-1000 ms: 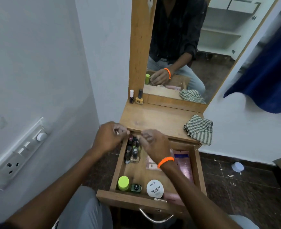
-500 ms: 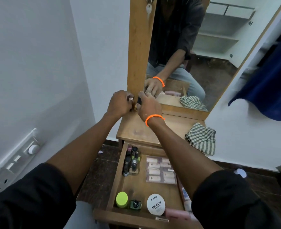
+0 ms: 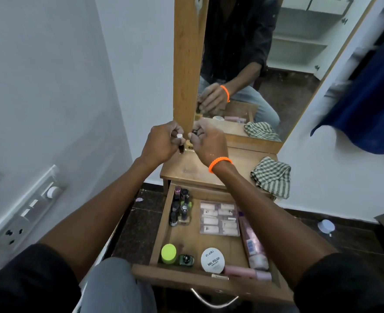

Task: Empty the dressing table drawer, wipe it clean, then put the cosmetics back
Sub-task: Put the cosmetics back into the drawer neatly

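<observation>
My left hand (image 3: 161,143) grips a white-capped nail polish bottle (image 3: 180,143) at the back left of the dressing table top (image 3: 240,163), beside the mirror frame. My right hand (image 3: 209,143), with an orange wristband, grips a black-capped bottle (image 3: 195,132) next to it. Below, the wooden drawer (image 3: 186,277) stands pulled out. It holds a cluster of nail polish bottles (image 3: 180,210), a pack of small tubes (image 3: 219,219), a green-lidded jar (image 3: 168,253), a round white nail polish tin (image 3: 212,260) and pink tubes (image 3: 253,247).
A checked cloth (image 3: 272,177) lies at the table top's right edge. The mirror (image 3: 276,64) reflects my hands and a shelf. A switch panel (image 3: 26,213) is on the left wall. A blue fabric (image 3: 367,105) hangs at right. A small white lid (image 3: 326,225) lies on the dark floor.
Both hands rose from the back of the drawer to the two bottles on the table top by the mirror frame and closed on them.
</observation>
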